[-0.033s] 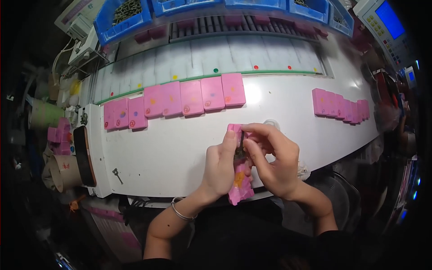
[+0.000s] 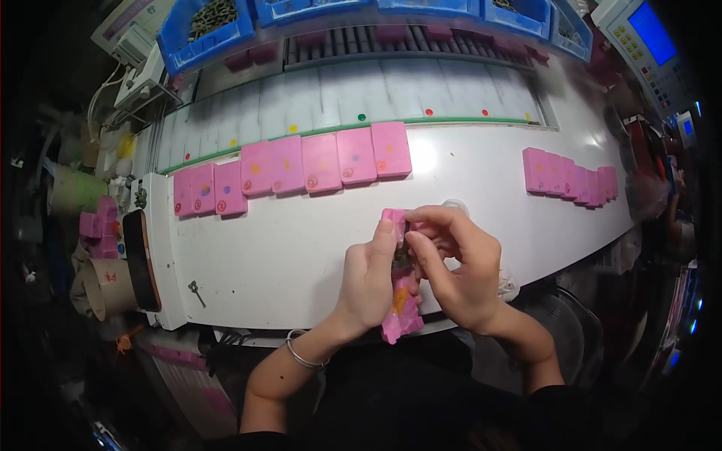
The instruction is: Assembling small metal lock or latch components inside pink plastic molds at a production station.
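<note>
- The white desk (image 2: 271,248) carries a long row of pink blocks (image 2: 323,163) beside a green strip, and a shorter row (image 2: 556,174) at right.
- Blue bins (image 2: 212,46) line the far side; a device with a blue screen (image 2: 652,34) stands at far right.
- A small metal piece (image 2: 197,293) lies alone on the desk's left.
- The left hand (image 2: 365,279) grips a pink piece (image 2: 404,322) above the near edge; the right hand (image 2: 468,272) pinches a dark part (image 2: 403,258) against it.
- Compared with earlier, less of the dark part's upper length shows; both rows remain in place.
</note>
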Motion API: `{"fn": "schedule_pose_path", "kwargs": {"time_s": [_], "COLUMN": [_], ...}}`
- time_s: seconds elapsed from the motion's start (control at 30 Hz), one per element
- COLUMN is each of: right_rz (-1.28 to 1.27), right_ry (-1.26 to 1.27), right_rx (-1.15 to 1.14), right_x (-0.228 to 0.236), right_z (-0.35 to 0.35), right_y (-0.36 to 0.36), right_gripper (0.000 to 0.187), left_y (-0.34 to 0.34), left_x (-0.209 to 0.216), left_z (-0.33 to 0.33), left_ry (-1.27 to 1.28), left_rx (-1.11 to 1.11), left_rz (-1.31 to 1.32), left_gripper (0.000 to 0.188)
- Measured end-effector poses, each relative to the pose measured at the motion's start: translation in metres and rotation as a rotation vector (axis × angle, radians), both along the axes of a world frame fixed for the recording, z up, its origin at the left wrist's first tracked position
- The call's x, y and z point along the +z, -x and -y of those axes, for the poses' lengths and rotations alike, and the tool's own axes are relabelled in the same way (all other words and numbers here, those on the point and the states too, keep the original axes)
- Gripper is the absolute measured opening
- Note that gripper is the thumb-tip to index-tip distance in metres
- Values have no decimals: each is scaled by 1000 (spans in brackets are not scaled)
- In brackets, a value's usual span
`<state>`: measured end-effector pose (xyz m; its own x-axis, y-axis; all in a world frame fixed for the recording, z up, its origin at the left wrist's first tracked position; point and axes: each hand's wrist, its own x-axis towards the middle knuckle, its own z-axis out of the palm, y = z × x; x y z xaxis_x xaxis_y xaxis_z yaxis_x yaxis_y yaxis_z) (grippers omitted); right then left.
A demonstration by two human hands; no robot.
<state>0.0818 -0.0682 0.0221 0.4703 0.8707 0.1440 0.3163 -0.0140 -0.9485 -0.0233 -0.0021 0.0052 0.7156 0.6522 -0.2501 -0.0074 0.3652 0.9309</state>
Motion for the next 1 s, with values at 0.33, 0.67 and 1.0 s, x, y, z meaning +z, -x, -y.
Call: {"fn": "schedule_pose_path", "kwargs": {"time_s": [0.33, 0.67, 1.0], "right_rz": [-672, -883, -619], "right_ry": [100, -31, -208], "right_rx": [23, -12, -65], "right_x": [17, 24, 17], "right_z": [-2, 31, 38], "right_y": [-12, -15, 3], "right_gripper": [7, 8, 5], "left_y": [5, 30, 28], "left_x": [8, 16, 31], "left_z": [-8, -7, 7], "left_ry": [251, 164, 89], "left_rx": [-66, -96, -108], "left_rz": [-14, 102, 55], "left_gripper": [63, 19, 14]}}
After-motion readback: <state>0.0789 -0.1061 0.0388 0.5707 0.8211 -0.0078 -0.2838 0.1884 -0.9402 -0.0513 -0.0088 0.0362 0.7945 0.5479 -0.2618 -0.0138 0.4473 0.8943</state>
